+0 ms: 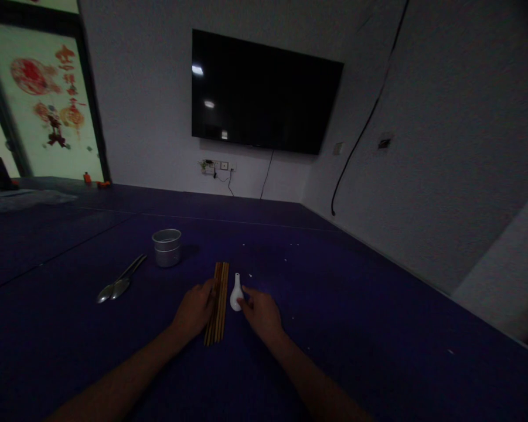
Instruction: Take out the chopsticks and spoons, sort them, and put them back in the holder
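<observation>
My left hand (196, 309) is closed at the left edge of a row of wooden chopsticks (222, 299), which lie side by side on the dark blue surface. Its fingertips are partly hidden behind them. Just right of the chopsticks is a white ceramic soup spoon (236, 295), its handle pointing away from me. My right hand (262, 313) pinches the right side of the spoon's bowl between thumb and fingers. To the left, two metal spoons (121, 286) lie with their bowls toward me and handles close together. Beyond them stands a silver metal cup (167, 249), upright.
The blue surface (356, 316) runs to the walls, with small white scraps scattered on it. A television (264, 94) hangs on the back wall above sockets and cables. Crumpled clear plastic (26, 199) lies at the far left, near a decorated glass door (48, 99).
</observation>
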Motion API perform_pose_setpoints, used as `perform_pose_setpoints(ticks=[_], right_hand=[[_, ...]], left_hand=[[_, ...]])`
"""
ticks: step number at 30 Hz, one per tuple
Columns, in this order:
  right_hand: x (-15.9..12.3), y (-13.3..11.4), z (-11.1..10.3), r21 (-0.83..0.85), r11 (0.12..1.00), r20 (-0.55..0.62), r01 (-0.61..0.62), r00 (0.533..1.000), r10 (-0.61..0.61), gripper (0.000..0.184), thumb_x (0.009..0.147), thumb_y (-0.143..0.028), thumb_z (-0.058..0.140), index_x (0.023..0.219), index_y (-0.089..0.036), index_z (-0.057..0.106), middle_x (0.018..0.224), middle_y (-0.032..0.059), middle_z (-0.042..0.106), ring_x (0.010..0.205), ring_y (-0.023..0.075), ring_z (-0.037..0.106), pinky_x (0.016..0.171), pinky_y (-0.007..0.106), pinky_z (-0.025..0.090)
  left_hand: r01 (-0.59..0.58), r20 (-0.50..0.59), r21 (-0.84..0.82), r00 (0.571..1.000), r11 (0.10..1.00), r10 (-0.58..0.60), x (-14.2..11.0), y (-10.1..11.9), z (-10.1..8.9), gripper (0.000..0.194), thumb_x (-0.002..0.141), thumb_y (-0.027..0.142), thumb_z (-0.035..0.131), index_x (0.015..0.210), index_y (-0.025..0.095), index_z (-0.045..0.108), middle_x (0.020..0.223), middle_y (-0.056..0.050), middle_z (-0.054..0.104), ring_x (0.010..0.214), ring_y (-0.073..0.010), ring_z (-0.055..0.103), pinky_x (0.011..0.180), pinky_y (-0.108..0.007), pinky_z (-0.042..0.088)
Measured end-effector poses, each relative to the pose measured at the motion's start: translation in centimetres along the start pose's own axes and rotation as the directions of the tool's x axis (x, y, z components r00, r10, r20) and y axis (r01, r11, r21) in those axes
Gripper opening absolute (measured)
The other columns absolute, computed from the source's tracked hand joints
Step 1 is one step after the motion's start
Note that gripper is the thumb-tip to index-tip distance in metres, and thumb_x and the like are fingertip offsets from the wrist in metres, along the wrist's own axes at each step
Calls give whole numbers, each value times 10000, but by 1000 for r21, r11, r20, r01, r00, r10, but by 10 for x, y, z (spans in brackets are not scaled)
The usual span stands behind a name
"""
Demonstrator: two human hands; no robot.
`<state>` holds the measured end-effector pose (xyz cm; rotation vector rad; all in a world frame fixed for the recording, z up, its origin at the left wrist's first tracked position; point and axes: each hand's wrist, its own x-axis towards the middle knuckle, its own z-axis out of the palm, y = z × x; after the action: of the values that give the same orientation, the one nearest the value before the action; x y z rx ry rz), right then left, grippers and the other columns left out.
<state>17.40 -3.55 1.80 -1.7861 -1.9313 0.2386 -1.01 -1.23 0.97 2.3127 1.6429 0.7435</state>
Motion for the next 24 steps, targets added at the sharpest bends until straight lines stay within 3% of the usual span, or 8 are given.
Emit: perform_pose_setpoints(ticks=[10, 24], right_hand=[[1, -2, 0, -86, 994, 77, 68, 995, -61, 384, 918, -373, 461, 1279, -277, 555, 917, 50, 722, 818, 183, 660, 712, 256, 439], [1, -4, -1, -109, 991, 84, 73, 994, -64, 381, 924, -369, 452, 1278, -273, 554, 933, 51, 721, 858, 195, 662, 731, 265, 441]], left_hand=[[-30, -13, -71, 999, 997, 29, 0, -4, 2, 367, 896, 196, 352, 1237, 193, 489, 1003, -97, 663, 923, -217, 626, 812, -334, 450], [1, -25, 15, 1000, 1000, -1, 0, 4, -7, 375, 898, 201, 352, 1240, 189, 503, 1011, -95, 669, 924, -210, 626, 810, -327, 446]])
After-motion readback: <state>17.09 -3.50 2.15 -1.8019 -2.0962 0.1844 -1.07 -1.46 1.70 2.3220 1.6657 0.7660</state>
